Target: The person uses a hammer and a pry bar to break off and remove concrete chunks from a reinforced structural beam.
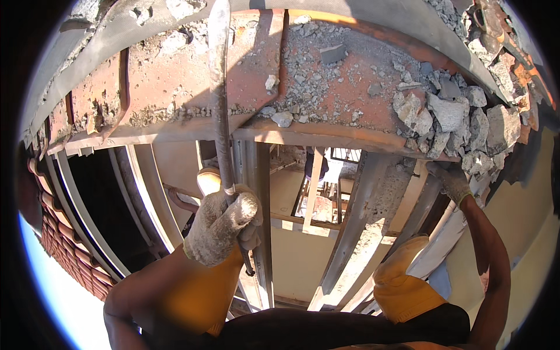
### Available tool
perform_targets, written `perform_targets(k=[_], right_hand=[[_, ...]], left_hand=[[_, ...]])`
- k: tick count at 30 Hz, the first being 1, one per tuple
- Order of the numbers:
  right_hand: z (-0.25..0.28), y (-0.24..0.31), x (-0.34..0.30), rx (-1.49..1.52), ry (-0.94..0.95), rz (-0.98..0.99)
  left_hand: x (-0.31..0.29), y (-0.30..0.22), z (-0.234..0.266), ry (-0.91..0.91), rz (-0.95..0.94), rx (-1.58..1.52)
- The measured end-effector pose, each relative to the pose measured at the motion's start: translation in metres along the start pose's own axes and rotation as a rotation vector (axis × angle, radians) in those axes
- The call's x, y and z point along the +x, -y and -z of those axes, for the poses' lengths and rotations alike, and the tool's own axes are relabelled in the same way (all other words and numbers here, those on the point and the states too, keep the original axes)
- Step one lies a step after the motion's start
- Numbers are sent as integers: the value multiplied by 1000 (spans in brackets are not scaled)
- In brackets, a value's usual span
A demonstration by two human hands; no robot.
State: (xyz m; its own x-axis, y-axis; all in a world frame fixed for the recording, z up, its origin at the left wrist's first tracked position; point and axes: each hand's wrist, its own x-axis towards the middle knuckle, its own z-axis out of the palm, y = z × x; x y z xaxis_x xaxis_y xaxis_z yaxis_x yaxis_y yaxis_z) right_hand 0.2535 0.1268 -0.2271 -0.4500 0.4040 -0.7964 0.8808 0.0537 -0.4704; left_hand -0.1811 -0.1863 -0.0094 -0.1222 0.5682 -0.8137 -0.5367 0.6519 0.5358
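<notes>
My left hand, in a dirty pale work glove, is closed round a long metal pry bar. The bar stands nearly upright in the picture, its upper end over a reddish sheet strewn with grit. Below the fist, its thin lower end shows beside my leg. My right hand, gloved too, is at the sheet's near edge, just under a heap of broken concrete. It lies against a grey beam there; its fingers are in shadow, so their grip is unclear.
Long metal beams run toward me with open gaps between them. My yellow boots stand among them. Through one gap a lower level with a wooden frame shows. Roof tiles line the left side; a curved grey edge crosses the far side.
</notes>
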Motion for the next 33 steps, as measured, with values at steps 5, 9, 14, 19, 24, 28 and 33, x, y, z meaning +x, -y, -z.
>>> perform_targets(k=[5,9,14,19,24,28,33], right_hand=[[-4,27,-3,13,-54,-142],[-27,-6,-5,664,-145,-99],[-47,2,9,831,-382,-118],[-71,-71,52,667,-656,-150],[-64,-4,19,481,-700,-247],[-54,41,-14,515,-644,-279],[-77,105,-66,34,-811,-337]], left_hand=[[2,1,0,32,-18,106],[11,10,-3,54,-34,219],[10,15,-9,-25,-40,305],[5,13,-16,-93,-115,515],[12,24,0,4,-219,574],[3,-7,-12,12,-23,639],[16,26,9,11,-203,707]])
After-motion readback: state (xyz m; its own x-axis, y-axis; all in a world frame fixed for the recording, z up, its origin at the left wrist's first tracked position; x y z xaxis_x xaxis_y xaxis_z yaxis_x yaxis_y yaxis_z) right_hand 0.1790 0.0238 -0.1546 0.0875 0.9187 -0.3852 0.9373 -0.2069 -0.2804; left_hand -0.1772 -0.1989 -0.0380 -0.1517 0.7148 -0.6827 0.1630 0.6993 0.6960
